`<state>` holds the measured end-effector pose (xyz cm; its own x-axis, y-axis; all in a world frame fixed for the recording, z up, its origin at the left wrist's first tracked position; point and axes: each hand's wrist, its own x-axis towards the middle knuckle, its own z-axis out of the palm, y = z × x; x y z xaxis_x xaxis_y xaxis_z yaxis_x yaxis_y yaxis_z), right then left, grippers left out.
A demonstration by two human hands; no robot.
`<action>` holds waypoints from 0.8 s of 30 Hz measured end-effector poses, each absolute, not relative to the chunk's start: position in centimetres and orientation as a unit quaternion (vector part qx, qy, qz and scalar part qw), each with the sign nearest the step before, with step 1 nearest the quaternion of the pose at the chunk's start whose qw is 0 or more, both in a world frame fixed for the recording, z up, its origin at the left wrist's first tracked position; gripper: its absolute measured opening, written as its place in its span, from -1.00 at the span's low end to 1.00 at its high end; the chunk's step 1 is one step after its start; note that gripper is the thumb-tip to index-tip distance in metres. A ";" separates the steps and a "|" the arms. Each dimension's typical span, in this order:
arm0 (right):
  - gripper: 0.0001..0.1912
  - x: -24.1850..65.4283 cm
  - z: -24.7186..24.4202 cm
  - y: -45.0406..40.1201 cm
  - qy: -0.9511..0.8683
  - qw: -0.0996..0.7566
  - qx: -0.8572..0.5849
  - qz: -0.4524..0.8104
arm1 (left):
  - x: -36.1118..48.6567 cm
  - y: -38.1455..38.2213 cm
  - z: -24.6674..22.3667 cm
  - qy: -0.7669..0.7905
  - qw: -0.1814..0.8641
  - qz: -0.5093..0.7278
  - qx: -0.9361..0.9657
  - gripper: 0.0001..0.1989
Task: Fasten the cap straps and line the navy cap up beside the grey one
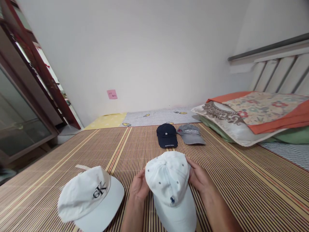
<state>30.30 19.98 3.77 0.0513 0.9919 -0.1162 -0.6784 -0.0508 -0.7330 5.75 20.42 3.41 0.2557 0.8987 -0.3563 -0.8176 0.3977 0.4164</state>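
Note:
Between my two hands is a white baseball cap point(166, 177) with a small dark blue horse-and-rider emblem, its brim pointing toward me. My left hand point(140, 185) grips the cap's left edge, the fingertips partly hidden behind it. On the opposite side my right hand point(198, 174) holds the edge, fingers tucked at the rim. To the left lies another white cap point(84, 196) with black CK letters, tilted on its side. Beyond the held cap, a navy cap point(166, 135) and a grey cap point(191, 133) sit side by side, brims facing me.
A striped bamboo mat point(96, 148) covers the bed. At the right, pillows point(241, 129) lie stacked under an orange-edged floral cloth point(270, 109), beside a white slatted headboard point(285, 71). A white wall point(145, 58) with a pink note point(112, 94) stands behind.

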 end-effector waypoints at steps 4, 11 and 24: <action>-0.68 30.6 6.8 18.1 -0.272 0.669 -0.320 0.613 | 5.2 19.4 5.2 0.239 0.763 0.574 0.176 -0.60; -0.57 31.1 10.5 15.0 -0.369 0.672 -0.276 0.580 | 5.4 16.0 9.9 0.258 0.641 0.589 0.419 -0.42; -0.73 33.0 6.1 18.4 -0.718 0.342 -0.525 0.303 | 2.8 18.9 5.8 0.500 0.347 0.381 0.695 -0.58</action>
<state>32.98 18.35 6.15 -0.2144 0.9614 0.1722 0.5469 0.2643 -0.7944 2.80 18.93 5.81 0.2088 0.9608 0.1824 0.4312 -0.2579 0.8646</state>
